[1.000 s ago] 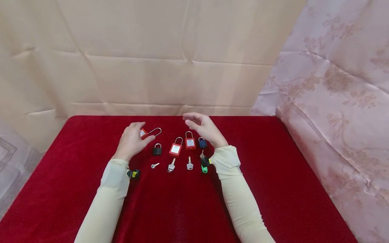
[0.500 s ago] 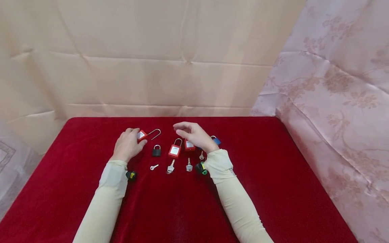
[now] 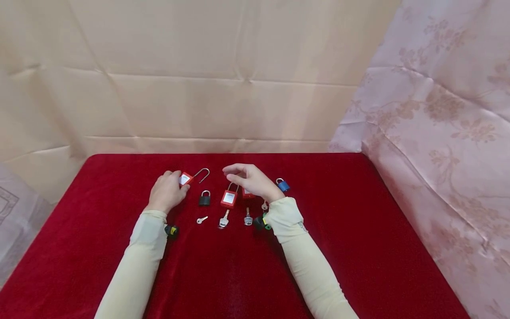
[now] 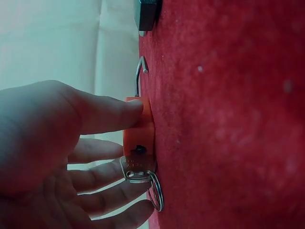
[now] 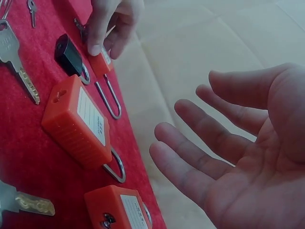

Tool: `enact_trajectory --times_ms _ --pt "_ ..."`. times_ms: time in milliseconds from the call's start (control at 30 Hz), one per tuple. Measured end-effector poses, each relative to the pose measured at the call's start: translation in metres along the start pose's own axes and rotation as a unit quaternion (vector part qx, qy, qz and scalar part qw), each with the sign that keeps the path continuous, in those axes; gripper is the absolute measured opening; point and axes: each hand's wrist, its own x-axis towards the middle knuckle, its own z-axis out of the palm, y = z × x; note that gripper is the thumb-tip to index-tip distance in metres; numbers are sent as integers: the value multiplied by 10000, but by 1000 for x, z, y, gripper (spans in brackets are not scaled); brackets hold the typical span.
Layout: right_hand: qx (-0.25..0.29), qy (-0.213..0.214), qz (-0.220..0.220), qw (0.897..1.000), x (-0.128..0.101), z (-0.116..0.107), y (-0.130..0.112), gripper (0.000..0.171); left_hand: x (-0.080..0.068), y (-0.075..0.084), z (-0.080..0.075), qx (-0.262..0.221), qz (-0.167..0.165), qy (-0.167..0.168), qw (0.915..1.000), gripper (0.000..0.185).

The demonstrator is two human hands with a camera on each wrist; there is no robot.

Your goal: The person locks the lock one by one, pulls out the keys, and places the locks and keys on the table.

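Note:
My left hand (image 3: 165, 191) pinches a red padlock (image 3: 186, 179) at the far left of the group. Its shackle stands open. In the left wrist view the thumb lies on the body of this padlock (image 4: 139, 129), and a key (image 4: 138, 163) with a ring is by its keyhole end. My right hand (image 3: 253, 180), fingers relaxed and holding nothing, hovers over the other locks. Beneath it are a red padlock (image 3: 229, 198) and another red padlock (image 3: 248, 193), partly hidden by the hand. A small black padlock (image 3: 204, 200) lies right of my left hand.
A blue padlock (image 3: 283, 185) lies tilted right of my right hand. In front of the locks are a small key (image 3: 202, 219), a larger key (image 3: 224, 220) and another large key (image 3: 248, 218). A key (image 3: 264, 205) shows beside the right cuff. Red cloth (image 3: 358, 248) covers the table.
My left hand and its red padlock have shifted slightly left and nearer. My right hand has moved left and nearer, uncovering the tilted blue padlock and covering a dark blue one.

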Motion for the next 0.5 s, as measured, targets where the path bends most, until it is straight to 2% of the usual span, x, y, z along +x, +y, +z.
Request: enact_trajectory --times_ms 233,500 --pt "-81 -29 -3 10000 0 0 0 35 0 1 1 126 -94 8 9999 37" --pt "-125 -90 21 9999 0 2 0 35 1 2 2 128 -307 -16 9994 36"
